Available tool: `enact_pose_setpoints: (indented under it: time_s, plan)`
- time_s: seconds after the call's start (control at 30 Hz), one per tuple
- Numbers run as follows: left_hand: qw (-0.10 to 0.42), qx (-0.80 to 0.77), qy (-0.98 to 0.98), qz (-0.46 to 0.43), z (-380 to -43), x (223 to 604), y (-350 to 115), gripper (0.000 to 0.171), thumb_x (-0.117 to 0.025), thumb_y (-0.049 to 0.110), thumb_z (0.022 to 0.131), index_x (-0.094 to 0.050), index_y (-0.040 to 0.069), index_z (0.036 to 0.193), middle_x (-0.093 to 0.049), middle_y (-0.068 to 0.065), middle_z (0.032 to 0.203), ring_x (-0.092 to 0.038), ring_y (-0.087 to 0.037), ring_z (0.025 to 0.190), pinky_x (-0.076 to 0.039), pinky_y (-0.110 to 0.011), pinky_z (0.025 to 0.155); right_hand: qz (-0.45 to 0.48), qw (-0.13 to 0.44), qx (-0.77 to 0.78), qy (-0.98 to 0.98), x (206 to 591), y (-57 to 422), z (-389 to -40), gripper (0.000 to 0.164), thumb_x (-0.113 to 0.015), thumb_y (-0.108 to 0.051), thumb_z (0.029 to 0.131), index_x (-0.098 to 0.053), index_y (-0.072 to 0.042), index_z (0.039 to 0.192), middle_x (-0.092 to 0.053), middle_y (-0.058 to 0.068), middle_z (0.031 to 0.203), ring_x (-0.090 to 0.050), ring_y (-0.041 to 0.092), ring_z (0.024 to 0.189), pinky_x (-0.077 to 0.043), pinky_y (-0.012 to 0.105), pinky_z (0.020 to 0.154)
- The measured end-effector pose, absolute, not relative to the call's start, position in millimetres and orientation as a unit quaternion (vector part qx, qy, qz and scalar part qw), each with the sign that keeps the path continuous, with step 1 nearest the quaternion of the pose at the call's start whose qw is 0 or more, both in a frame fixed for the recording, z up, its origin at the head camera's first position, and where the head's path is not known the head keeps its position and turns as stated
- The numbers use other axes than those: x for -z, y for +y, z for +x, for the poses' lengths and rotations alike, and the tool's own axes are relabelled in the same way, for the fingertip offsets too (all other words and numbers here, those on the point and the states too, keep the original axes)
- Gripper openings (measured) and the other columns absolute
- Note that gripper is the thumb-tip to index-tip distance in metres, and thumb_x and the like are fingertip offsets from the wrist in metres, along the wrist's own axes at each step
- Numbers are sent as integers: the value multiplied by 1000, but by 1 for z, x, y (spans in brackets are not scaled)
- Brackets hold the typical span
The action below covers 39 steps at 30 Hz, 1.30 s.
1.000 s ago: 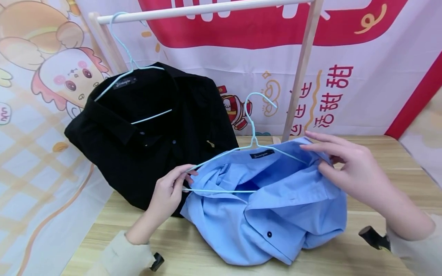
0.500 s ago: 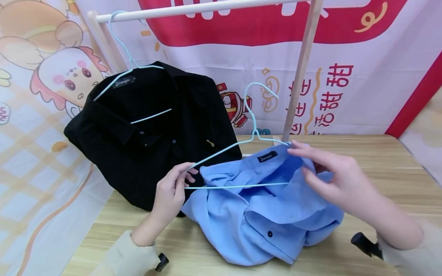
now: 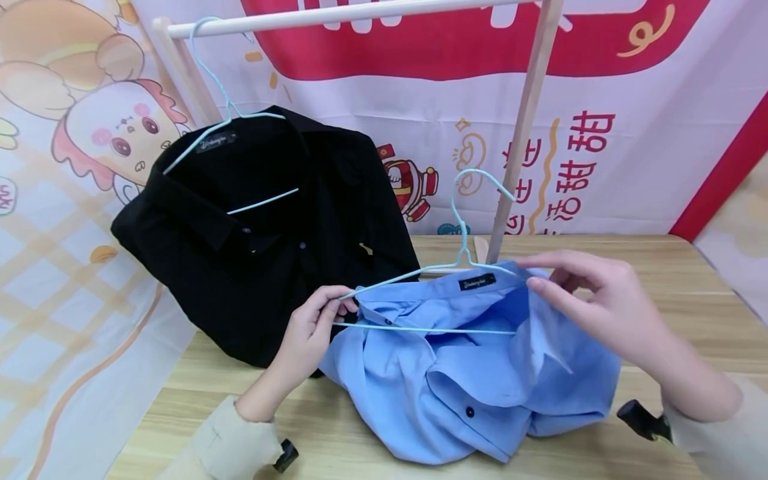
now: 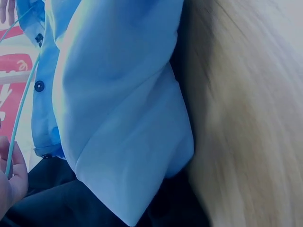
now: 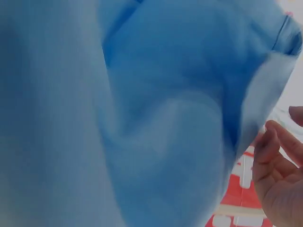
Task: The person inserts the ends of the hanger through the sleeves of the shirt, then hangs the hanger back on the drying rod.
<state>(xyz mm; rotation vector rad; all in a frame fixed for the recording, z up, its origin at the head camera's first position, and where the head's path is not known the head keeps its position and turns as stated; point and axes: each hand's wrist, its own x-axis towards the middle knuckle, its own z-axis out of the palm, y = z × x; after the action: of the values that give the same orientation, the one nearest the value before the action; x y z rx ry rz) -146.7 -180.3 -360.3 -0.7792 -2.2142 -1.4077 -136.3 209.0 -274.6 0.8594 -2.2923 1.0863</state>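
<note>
A light blue shirt [image 3: 396,387] with dark buttons lies bunched on the wooden table, its collar raised. The mint-green wire hanger [image 3: 420,329] is partly inside its neck opening, hook upward. At the hanger's left corner, my left hand [image 3: 309,330] grips the wire. My right hand [image 3: 606,300] pinches the shirt's collar edge near the hanger's right arm, thumb and fingers around the cloth; the hanger's right end is hidden by the fabric. In the right wrist view the blue cloth fills most of the picture, with the right hand at its edge.
A black shirt [image 3: 336,187] hangs on another mint-green hanger [image 3: 219,80] from the wooden rack [image 3: 360,11], at the back left. The rack's right post [image 3: 528,120] stands behind the blue shirt. A printed cloth backdrop [image 3: 648,147] closes off the back.
The hanger first rose and slid partly out of the collar, then dropped and moved right, back into it. The right hand pulled the collar left, then drew it out to the right.
</note>
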Motion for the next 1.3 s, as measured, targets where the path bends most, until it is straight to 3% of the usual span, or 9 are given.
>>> enact_pose_setpoints:
  time_s: [0.2, 0.4, 0.53, 0.63, 0.73, 0.77, 0.83, 1.07, 1.3]
  plan:
    - [189, 510, -789, -287, -148, 358, -174, 24, -45, -10, 104, -64, -3, 117, -69, -10, 96, -66, -23, 91, -55, -24, 80, 352, 279, -350, -822, 282, 206, -148, 37, -82, 4, 81, -77, -7, 116, -75, 2, 107, -62, 7, 91, -46, 12, 75]
    - [201, 507, -785, -294, -147, 358, -172, 26, -44, -12, 104, -64, -3, 118, -69, -9, 97, -65, -21, 91, -55, -24, 80, 355, 248, -318, -844, 282, 203, -150, 44, -83, 2, 79, -76, -12, 121, -73, 2, 119, -62, 21, 110, -43, 16, 89]
    - [212, 509, -781, -292, -147, 357, -173, 27, -43, -13, 104, -64, -3, 118, -69, -10, 97, -64, -20, 91, -54, -23, 80, 308, 156, -349, -871, 274, 216, -150, 43, -77, -7, 91, -70, -15, 133, -65, 7, 136, -55, 33, 128, -48, 46, 103]
    - [213, 516, -779, -284, -146, 356, -174, 25, -43, -12, 104, -64, -4, 117, -69, -11, 97, -63, -17, 91, -53, -21, 80, 271, 87, -365, -886, 271, 226, -153, 41, -71, -13, 98, -66, -15, 138, -65, 9, 135, -60, 30, 120, -53, 47, 95]
    - [210, 523, -777, -279, -147, 357, -173, 24, -44, -11, 104, -64, -5, 116, -69, -11, 96, -63, -19, 91, -53, -20, 80, 261, 62, -362, -893, 276, 228, -156, 39, -70, -14, 98, -66, -12, 137, -69, 10, 127, -65, 17, 100, -55, 26, 80]
    - [209, 524, -777, -279, -147, 357, -172, 24, -44, -11, 104, -64, -5, 116, -69, -11, 96, -63, -21, 91, -53, -20, 80, 266, 68, -360, -892, 278, 227, -156, 38, -71, -12, 97, -68, -10, 136, -70, 10, 124, -64, 12, 95, -53, 19, 75]
    - [206, 524, -777, -280, -148, 359, -171, 24, -44, -11, 104, -64, -4, 117, -68, -11, 97, -64, -23, 91, -53, -20, 80, 282, 99, -358, -885, 283, 223, -156, 36, -75, -8, 94, -72, -10, 130, -72, 8, 118, -62, 8, 88, -53, 19, 72]
    - [207, 531, -767, -295, -149, 357, -173, 27, -43, -12, 104, -64, -5, 119, -68, -13, 99, -63, -21, 91, -53, -21, 81, 313, 243, -378, -837, 293, 208, -152, 35, -81, 15, 76, -80, -5, 105, -74, 1, 100, -61, -3, 91, -48, 9, 74]
    - [166, 546, -758, -316, -150, 348, -178, 26, -46, -11, 103, -65, -7, 121, -71, -18, 101, -67, -20, 96, -55, -24, 86, 291, 263, -426, -815, 293, 204, -148, 39, -78, 23, 74, -79, -1, 104, -73, -7, 99, -64, -3, 94, -49, 8, 79]
